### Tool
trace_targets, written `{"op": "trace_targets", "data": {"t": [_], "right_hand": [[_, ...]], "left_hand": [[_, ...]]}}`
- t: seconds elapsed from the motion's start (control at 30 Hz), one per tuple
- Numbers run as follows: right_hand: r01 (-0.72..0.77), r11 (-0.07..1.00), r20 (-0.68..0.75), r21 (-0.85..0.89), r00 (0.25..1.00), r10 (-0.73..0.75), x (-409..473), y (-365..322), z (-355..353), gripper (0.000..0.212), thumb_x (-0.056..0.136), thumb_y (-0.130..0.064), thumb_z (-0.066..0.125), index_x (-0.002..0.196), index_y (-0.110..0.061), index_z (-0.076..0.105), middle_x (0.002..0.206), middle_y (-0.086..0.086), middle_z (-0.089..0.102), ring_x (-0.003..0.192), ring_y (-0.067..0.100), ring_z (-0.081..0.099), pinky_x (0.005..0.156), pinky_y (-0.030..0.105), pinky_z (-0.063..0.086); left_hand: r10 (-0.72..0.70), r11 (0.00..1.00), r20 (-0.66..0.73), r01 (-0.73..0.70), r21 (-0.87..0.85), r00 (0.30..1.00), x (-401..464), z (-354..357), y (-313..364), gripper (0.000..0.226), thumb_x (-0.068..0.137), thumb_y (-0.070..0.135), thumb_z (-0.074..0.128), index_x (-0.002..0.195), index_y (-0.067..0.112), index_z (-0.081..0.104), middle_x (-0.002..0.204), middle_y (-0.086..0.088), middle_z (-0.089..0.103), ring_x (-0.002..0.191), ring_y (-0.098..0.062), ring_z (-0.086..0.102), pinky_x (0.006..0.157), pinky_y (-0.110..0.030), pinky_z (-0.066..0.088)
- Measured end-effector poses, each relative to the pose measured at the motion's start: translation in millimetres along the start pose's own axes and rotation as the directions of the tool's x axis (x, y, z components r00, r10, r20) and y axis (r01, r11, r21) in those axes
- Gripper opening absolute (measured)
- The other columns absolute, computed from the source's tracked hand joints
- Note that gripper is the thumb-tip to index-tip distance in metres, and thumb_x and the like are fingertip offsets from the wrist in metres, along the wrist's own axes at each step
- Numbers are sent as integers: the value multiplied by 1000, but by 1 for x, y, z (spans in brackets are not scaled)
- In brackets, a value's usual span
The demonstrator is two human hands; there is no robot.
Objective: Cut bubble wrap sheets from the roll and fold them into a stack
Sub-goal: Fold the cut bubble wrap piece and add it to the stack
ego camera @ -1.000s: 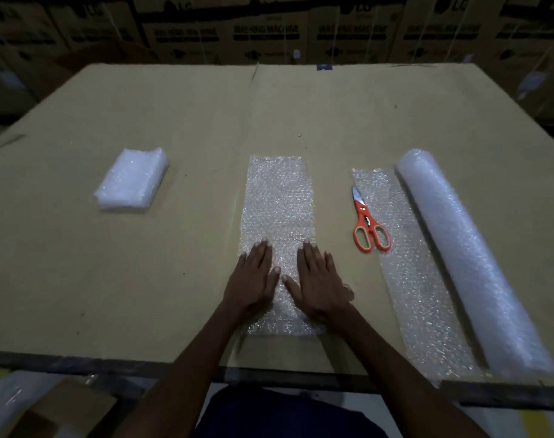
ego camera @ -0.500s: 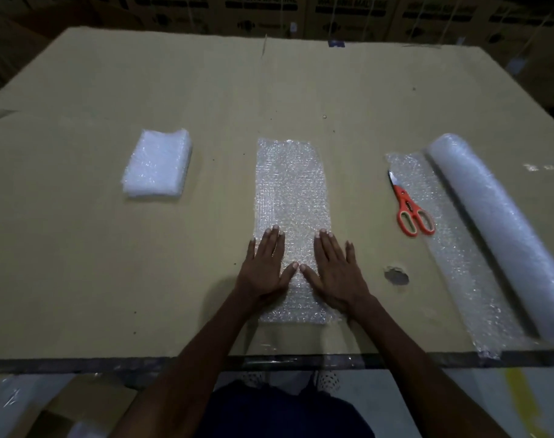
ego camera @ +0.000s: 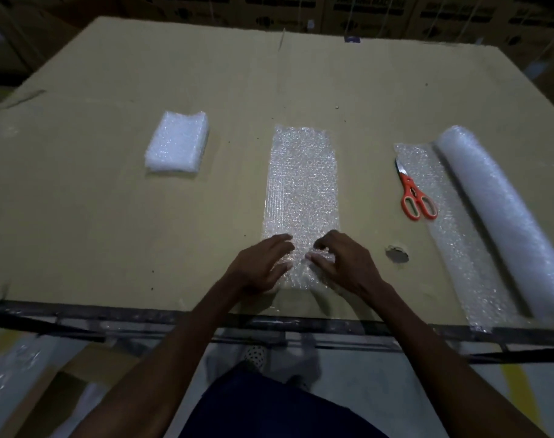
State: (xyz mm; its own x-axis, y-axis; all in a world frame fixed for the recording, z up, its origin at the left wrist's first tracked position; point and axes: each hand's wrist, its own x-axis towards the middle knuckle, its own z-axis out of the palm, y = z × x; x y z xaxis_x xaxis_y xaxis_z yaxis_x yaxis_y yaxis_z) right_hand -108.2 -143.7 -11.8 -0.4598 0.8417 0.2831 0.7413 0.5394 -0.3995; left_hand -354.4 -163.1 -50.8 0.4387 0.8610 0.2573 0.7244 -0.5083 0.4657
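A long folded strip of bubble wrap (ego camera: 302,181) lies in the middle of the cardboard-covered table (ego camera: 111,232), running away from me. My left hand (ego camera: 259,263) and my right hand (ego camera: 342,263) sit on its near end with fingers curled, pinching the wrap's near edge. A stack of folded bubble wrap (ego camera: 177,142) rests at the left. The bubble wrap roll (ego camera: 503,216) lies at the right, with an unrolled length (ego camera: 459,241) beside it. Orange-handled scissors (ego camera: 414,197) lie shut on that unrolled length.
A small hole (ego camera: 397,254) marks the cardboard right of my right hand. The table's dark front edge (ego camera: 111,317) runs just below my wrists. Printed cartons (ego camera: 364,7) line the back. Plastic wrap and cardboard lie on the floor at lower left (ego camera: 22,374).
Both hands lay flat on the strip's near end before; now their fingers are curled and gripping its near edge. The camera has tilted down slightly.
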Motion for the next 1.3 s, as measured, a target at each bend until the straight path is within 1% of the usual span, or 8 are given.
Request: {"op": "trace_targets", "data": {"t": [0.1, 0.2, 0.43, 0.6, 0.77, 0.93, 1.07, 1.3], "right_hand": [[18, 1000, 89, 22, 996, -20, -24, -4, 3, 35, 86, -60, 60, 89, -25, 65, 88, -9, 62, 78, 16, 62, 60, 31, 44], [85, 996, 176, -1, 981, -83, -40, 1, 3, 42, 86, -64, 61, 99, -24, 66, 97, -6, 61, 89, 17, 57, 64, 33, 45], [130, 991, 164, -20, 978, -125, -40, -1, -6, 17, 98, -33, 59, 98, -21, 70, 97, -1, 63, 91, 22, 61, 63, 33, 45], [-24, 987, 182, 158, 983, -5, -24, 2, -21, 39, 91, -53, 52, 103, -23, 74, 95, -8, 71, 81, 11, 61, 69, 31, 47], [-51, 966, 163, 253, 987, 9, 4, 19, -28, 27, 85, -31, 81, 108, -18, 78, 97, -6, 76, 78, 7, 65, 73, 31, 52], [-277, 814, 95, 510, 959, 267, 54, 29, -31, 17, 83, -11, 83, 97, -18, 77, 81, -6, 75, 71, -5, 67, 71, 17, 52], [-358, 682, 90, 638, 914, 395, 108, 42, -33, 15, 86, -2, 78, 100, -5, 73, 79, 8, 75, 66, 12, 69, 64, 25, 58], [-449, 534, 111, 716, 829, 549, 192, 80, -32, 8, 91, -2, 73, 97, -6, 75, 84, 12, 72, 70, 12, 65, 68, 24, 57]], "left_hand": [[37, 996, -71, -42, -73, 997, -17, 0, 18, 28, 94, 40, 66, 112, 19, 63, 132, 3, 59, 116, -7, 57, 83, -19, 48], [52, 996, -69, -57, -71, 996, -28, 5, 25, 34, 87, 50, 71, 102, 20, 67, 125, 5, 63, 109, -6, 60, 81, -12, 42], [-1, 1000, -5, 1, -22, 1000, -26, 2, 34, 32, 86, 45, 71, 109, 23, 68, 124, 8, 64, 108, -10, 62, 79, -26, 53], [-85, 996, -149, 81, -33, 985, -16, -8, 43, 10, 90, 27, 66, 100, 25, 68, 94, 8, 71, 78, -19, 66, 64, -34, 52], [-164, 973, -194, 126, -196, 967, 13, -31, 32, 21, 92, 38, 58, 99, 23, 71, 92, 9, 74, 77, -12, 69, 69, -33, 56], [-329, 886, -250, 207, -414, 911, 52, -56, 1, 23, 82, 34, 77, 95, 16, 73, 86, 7, 74, 75, -3, 68, 72, -18, 52], [-454, 783, -239, 257, -567, 858, 96, -73, -45, 9, 85, 15, 80, 90, 14, 73, 83, 8, 71, 72, -3, 64, 70, -22, 53], [-436, 787, -169, 283, -548, 884, 184, -85, -111, 8, 90, 11, 73, 93, 18, 75, 82, 7, 72, 68, 1, 64, 70, -20, 52]]}}
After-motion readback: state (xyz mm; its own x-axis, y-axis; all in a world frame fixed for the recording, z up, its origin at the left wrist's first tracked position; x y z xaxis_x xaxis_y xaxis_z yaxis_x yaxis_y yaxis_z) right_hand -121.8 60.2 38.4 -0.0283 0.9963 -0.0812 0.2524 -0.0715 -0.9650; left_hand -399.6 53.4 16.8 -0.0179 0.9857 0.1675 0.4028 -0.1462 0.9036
